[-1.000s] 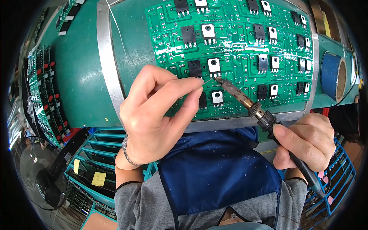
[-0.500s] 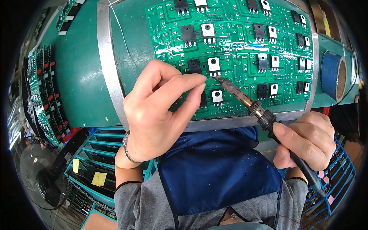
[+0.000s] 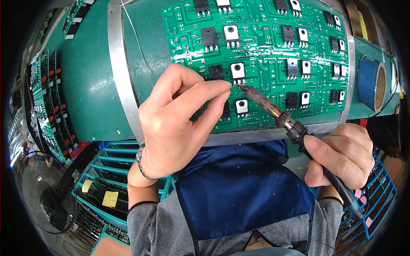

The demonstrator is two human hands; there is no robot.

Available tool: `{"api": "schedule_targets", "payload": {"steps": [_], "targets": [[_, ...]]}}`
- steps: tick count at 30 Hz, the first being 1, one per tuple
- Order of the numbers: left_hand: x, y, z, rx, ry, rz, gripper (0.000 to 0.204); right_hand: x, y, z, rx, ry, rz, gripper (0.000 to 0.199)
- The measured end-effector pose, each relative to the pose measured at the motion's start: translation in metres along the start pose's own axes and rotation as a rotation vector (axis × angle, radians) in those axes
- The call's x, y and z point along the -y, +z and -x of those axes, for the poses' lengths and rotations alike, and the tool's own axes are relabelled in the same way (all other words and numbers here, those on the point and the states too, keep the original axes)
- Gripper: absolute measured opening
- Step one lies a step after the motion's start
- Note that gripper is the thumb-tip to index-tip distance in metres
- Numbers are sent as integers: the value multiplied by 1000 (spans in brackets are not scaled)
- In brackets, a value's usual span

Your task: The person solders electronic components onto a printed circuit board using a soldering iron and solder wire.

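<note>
A green circuit board panel [image 3: 260, 47] lies in front of me, carrying rows of black and white three-legged components. My left hand [image 3: 171, 123] is closed in a pinch on thin solder wire [image 3: 137, 40], whose strand runs down from the upper left behind the hand. A short end of it reaches from the fingertips to the legs of a white-faced component [image 3: 237, 71]. My right hand [image 3: 341, 158] grips the black handle of a soldering iron [image 3: 277, 116]. The iron's dark tip meets those same legs, close to the wire end. My left fingers partly cover the neighbouring black component [image 3: 216, 72].
A metal frame [image 3: 121, 70] borders the panel on the green table. At the right stands a blue roll [image 3: 370, 85]. Upright boards [image 3: 45, 106] line the far left. A fan [image 3: 47, 192] and a teal rack [image 3: 109, 170] sit lower left, a blue rack [image 3: 382, 194] lower right.
My left hand has shifted very slightly to the right, its fingertips a little nearer the iron's tip. My right hand and the iron are almost still.
</note>
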State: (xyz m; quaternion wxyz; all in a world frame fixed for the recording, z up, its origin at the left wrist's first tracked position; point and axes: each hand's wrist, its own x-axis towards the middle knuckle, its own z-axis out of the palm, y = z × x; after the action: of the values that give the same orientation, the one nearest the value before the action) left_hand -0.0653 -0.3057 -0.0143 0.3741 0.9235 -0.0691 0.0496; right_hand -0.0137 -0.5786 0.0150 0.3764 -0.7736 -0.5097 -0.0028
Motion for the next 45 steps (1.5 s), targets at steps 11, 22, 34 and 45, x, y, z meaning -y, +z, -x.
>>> {"api": "schedule_targets", "payload": {"steps": [11,22,34,45], "targets": [[1,-15,10,-11,-120,71,24,-1,8,2,-137,-23,4,21],[-6,-49,59,167,-314,646,9,33,3,34,-409,26,121,21],[-10,-20,89,73,-250,656,14,7,-12,151,-1132,699,588,22],[-16,-9,103,-184,-256,421,9,-2,14,128,-1140,556,263,24]]}}
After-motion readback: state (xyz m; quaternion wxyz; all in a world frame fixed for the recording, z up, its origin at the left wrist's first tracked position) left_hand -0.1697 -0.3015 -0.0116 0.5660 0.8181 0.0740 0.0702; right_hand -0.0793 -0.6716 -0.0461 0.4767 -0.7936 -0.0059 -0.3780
